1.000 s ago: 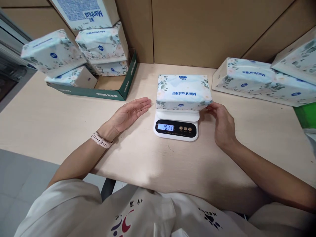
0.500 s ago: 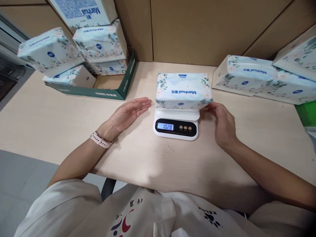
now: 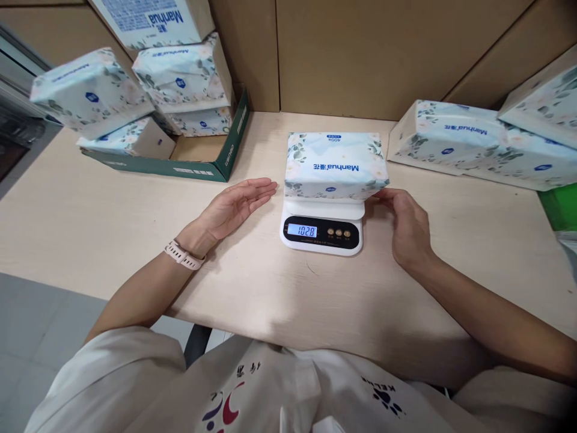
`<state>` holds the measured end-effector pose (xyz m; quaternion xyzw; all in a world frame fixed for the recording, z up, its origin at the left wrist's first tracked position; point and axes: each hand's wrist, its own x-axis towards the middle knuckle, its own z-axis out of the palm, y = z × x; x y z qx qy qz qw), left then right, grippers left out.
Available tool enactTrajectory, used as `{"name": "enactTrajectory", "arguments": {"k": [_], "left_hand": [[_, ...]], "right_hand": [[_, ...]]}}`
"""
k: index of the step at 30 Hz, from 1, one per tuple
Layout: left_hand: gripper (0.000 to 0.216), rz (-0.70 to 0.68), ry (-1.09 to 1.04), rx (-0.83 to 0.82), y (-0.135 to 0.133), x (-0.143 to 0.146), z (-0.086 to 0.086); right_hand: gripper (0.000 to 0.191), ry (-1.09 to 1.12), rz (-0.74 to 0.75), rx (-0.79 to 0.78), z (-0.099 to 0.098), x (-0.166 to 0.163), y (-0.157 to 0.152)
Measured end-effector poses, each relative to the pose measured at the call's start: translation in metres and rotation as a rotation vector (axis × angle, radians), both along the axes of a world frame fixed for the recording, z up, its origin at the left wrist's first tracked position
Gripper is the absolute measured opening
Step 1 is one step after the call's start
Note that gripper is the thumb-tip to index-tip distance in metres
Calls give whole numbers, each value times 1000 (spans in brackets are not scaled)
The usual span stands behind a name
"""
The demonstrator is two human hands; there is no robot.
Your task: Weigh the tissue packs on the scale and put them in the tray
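A floral tissue pack [image 3: 336, 165] lies on a white digital scale [image 3: 322, 237], whose lit display reads 102.8. My left hand [image 3: 234, 207] rests on the table to the left of the scale, palm turned inward, fingers stretched out and apart from the pack. To the right of the scale is my right hand [image 3: 406, 225], its fingers extended toward the pack's lower right corner. Some of those fingertips are hidden behind that corner, and I cannot tell whether they touch it. Neither hand grips anything.
At the back left, a green cardboard tray [image 3: 162, 168] holds several stacked tissue packs [image 3: 184, 78]. More tissue packs [image 3: 460, 141] stand at the back right, near a green object [image 3: 560, 207] at the table's edge. Brown cardboard [image 3: 360, 54] lines the back of the table [image 3: 270, 288].
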<state>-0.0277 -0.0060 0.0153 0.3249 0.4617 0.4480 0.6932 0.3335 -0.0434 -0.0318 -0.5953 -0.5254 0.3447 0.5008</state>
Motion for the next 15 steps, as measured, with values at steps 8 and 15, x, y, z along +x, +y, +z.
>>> {"name": "enactTrajectory", "arguments": {"k": [8, 15], "left_hand": [[21, 2, -4, 12, -1, 0, -1], [20, 6, 1, 4, 0, 1, 0]], "right_hand": [[51, 12, -8, 1, 2, -3, 0], [50, -8, 15, 1, 4, -3, 0]]}}
